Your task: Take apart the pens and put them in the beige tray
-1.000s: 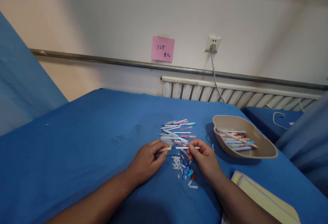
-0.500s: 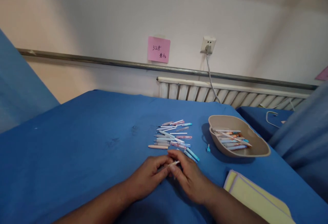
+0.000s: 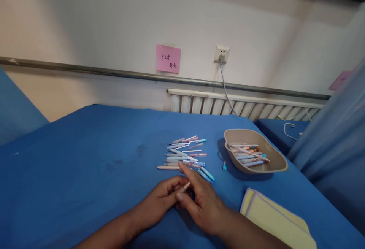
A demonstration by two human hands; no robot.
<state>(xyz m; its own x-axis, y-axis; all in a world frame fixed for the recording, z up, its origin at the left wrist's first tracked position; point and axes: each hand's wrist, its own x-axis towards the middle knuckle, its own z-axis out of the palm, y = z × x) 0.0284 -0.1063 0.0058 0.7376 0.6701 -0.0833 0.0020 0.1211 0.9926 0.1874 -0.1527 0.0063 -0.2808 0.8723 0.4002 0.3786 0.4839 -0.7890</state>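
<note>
My left hand point(image 3: 162, 199) and my right hand point(image 3: 199, 201) meet low in the middle over the blue cloth. Both pinch one thin white pen refill point(image 3: 186, 186), whose tip sticks out between the fingers. My right hand lies over the spot where small caps lay, so they are hidden. Just beyond the hands is a loose heap of pens and refills point(image 3: 186, 153), with a pale pink pen barrel point(image 3: 168, 167) at its near left and a blue pen point(image 3: 207, 174) at its near right.
A beige tray point(image 3: 270, 165) holding several pens stands to the right. A small blue cap point(image 3: 224, 165) lies beside it. A yellow folded cloth point(image 3: 275, 218) is at the lower right. A radiator, a wall socket with cable and a pink note are behind.
Both hands drew back toward me with the refill, and my right hand slid left over the caps. A pink barrel now lies on the cloth. The view shifted right and up.
</note>
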